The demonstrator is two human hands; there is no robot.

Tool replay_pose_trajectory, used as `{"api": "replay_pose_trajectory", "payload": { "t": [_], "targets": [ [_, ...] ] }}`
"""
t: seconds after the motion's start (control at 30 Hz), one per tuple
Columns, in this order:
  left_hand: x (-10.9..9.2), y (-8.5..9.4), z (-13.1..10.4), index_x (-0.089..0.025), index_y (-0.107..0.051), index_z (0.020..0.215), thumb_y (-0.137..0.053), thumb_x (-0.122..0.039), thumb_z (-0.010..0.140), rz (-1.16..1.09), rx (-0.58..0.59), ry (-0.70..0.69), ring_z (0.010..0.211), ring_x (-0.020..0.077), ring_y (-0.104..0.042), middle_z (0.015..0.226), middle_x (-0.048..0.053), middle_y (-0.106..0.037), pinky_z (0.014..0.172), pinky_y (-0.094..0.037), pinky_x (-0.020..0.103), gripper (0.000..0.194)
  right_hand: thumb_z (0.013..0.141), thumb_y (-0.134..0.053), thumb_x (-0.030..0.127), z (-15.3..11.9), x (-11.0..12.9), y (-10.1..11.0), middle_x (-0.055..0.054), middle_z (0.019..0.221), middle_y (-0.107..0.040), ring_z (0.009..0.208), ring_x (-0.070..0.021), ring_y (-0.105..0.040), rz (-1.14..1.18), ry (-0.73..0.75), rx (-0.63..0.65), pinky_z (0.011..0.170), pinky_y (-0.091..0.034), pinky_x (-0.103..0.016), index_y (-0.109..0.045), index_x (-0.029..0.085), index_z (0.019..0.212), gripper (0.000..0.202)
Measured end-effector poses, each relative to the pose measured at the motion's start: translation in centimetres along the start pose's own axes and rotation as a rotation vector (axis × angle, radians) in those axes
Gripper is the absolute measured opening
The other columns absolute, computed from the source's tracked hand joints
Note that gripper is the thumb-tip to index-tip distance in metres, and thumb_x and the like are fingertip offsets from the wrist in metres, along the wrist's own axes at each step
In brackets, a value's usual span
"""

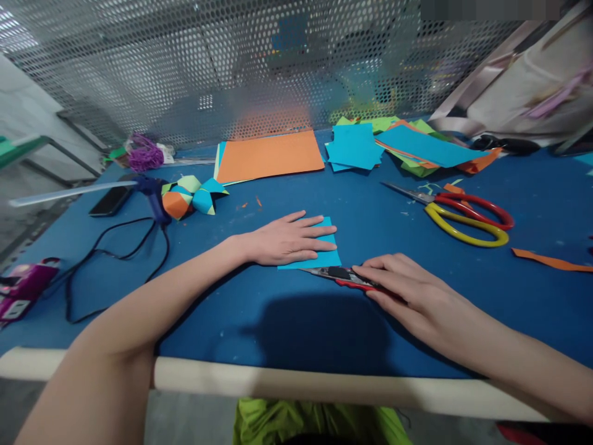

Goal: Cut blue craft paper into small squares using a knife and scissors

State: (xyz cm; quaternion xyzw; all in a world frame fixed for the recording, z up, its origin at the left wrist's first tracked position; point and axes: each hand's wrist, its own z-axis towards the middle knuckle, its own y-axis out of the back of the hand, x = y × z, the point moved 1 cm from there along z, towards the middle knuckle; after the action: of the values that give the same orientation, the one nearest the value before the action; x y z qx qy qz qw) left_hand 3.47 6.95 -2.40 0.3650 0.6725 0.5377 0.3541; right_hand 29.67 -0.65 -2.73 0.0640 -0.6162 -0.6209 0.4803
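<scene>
My left hand [296, 240] lies flat with its fingers spread over a small piece of blue paper [327, 255] on the blue table. The paper's lower edge and right side show from under the palm and fingers. In my right hand [407, 287] is a utility knife [345, 275] with a red and black handle, gripped between thumb and fingers. Its pointed metal tip aims left and lies along the paper's near edge. Whether the blade touches the paper, I cannot tell.
Scissors [467, 216] with red and yellow handles lie to the right. Behind are orange sheets [273, 156], blue squares [353, 145] and paper scraps [426, 145]. On the left are a glue gun [155, 196], its cord [95, 250], a folded paper piece [192, 194] and a phone [111, 199].
</scene>
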Motion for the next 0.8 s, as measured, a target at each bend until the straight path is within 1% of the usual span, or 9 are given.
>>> {"api": "replay_pose_trajectory", "payload": {
  "t": [0.13, 0.23, 0.37, 0.5, 0.57, 0.67, 0.8],
  "targets": [
    [0.01, 0.01, -0.04, -0.034, -0.033, 0.150, -0.026, -0.042, 0.103, -0.012, 0.010, 0.014, 0.151, 0.0195, -0.008, 0.162, -0.005, -0.018, 0.121, -0.004, 0.042, 0.048, 0.099, -0.039, 0.027, 0.06, 0.09, -0.06, -0.012, 0.109, -0.065, 0.098, -0.0235, -0.059, 0.017, -0.015, 0.023, 0.081, -0.054, -0.040, -0.063, 0.019, 0.119, 0.032],
    [0.00, -0.02, 0.00, -0.034, -0.033, 0.150, -0.025, -0.042, 0.103, -0.013, 0.021, 0.011, 0.151, 0.0185, -0.008, 0.163, -0.005, -0.017, 0.121, -0.003, 0.042, 0.048, 0.099, -0.040, 0.028, 0.09, 0.12, -0.19, -0.013, 0.109, -0.065, 0.099, -0.0239, -0.059, 0.016, -0.026, 0.004, 0.081, -0.054, -0.040, -0.063, 0.019, 0.120, 0.032],
    [-0.06, 0.07, 0.07, -0.033, -0.035, 0.149, -0.026, -0.042, 0.103, -0.015, 0.006, 0.004, 0.151, 0.0196, -0.009, 0.162, -0.004, -0.019, 0.121, -0.004, 0.043, 0.048, 0.099, -0.039, 0.027, 0.13, 0.15, -0.22, -0.013, 0.108, -0.065, 0.097, -0.0241, -0.059, 0.005, 0.000, -0.013, 0.079, -0.054, -0.040, -0.063, 0.018, 0.119, 0.032],
    [-0.12, 0.14, 0.08, -0.033, -0.035, 0.149, -0.026, -0.042, 0.103, -0.007, 0.027, 0.019, 0.151, 0.0180, -0.009, 0.162, -0.005, -0.019, 0.122, -0.003, 0.041, 0.048, 0.098, -0.041, 0.026, 0.08, -0.03, -0.06, -0.013, 0.108, -0.065, 0.096, -0.0236, -0.060, -0.008, 0.032, -0.015, 0.079, -0.054, -0.039, -0.062, 0.018, 0.121, 0.032],
    [-0.10, 0.10, 0.03, -0.034, -0.034, 0.149, -0.025, -0.043, 0.103, -0.013, 0.017, 0.012, 0.151, 0.0176, -0.009, 0.162, -0.005, -0.019, 0.122, -0.003, 0.040, 0.048, 0.098, -0.041, 0.026, 0.11, -0.16, -0.05, -0.013, 0.108, -0.065, 0.095, -0.0237, -0.060, -0.020, 0.040, -0.033, 0.077, -0.054, -0.038, -0.062, 0.017, 0.121, 0.032],
    [-0.02, -0.03, -0.04, -0.034, -0.034, 0.149, -0.025, -0.042, 0.103, -0.016, 0.001, 0.008, 0.151, 0.0172, -0.009, 0.162, -0.006, -0.019, 0.122, -0.003, 0.040, 0.048, 0.098, -0.041, 0.026, 0.24, -0.24, -0.27, -0.013, 0.107, -0.066, 0.095, -0.0236, -0.061, -0.028, 0.051, -0.050, 0.077, -0.054, -0.038, -0.063, 0.018, 0.119, 0.031],
    [0.05, -0.17, -0.06, -0.034, -0.034, 0.149, -0.024, -0.043, 0.103, -0.017, 0.008, 0.014, 0.151, 0.0162, -0.008, 0.162, -0.006, -0.018, 0.122, -0.002, 0.040, 0.048, 0.098, -0.041, 0.026, 0.36, -0.11, -0.63, -0.013, 0.106, -0.066, 0.095, -0.0234, -0.061, -0.030, 0.051, -0.067, 0.078, -0.054, -0.039, -0.063, 0.018, 0.119, 0.031]
  ]
}}
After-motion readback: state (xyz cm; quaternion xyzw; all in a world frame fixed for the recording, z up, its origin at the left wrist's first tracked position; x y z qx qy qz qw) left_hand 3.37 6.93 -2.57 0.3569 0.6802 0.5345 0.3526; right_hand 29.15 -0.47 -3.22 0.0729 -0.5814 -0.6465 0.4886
